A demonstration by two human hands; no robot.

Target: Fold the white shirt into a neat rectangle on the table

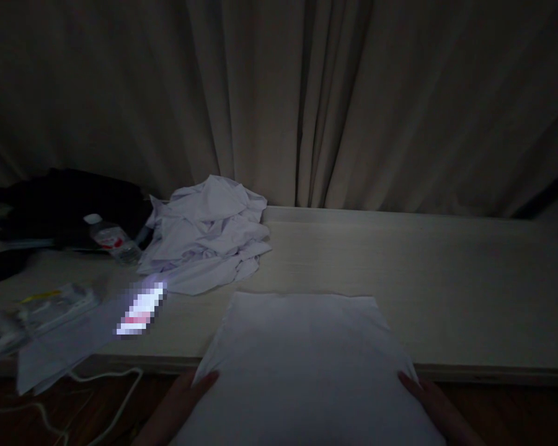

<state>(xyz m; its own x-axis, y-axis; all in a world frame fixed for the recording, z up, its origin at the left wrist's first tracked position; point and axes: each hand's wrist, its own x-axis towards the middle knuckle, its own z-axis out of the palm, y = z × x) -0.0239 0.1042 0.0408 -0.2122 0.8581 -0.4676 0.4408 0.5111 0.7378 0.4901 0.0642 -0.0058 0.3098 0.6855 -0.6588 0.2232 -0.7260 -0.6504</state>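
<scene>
A white cloth [302, 365] stretches out before me, its far part lying flat on the light wooden surface and its near part running over the front edge towards me. My left hand [190, 393] grips the cloth's left side, thumb on top and fingers hidden beneath. On the opposite side my right hand [430, 399] pinches the right edge in the same way. Whether the cloth is a garment, I cannot tell. A crumpled heap of white cloth [209, 229] rests further back, left of the middle.
Along the left lie a dark pile of fabric [69, 204], a clear plastic bottle [114, 238], a brightly lit, pixelated object [142, 308], papers [69, 347] and a power strip [60, 303]. White cables [116, 373] hang past the front edge. Curtains [265, 105] hang behind.
</scene>
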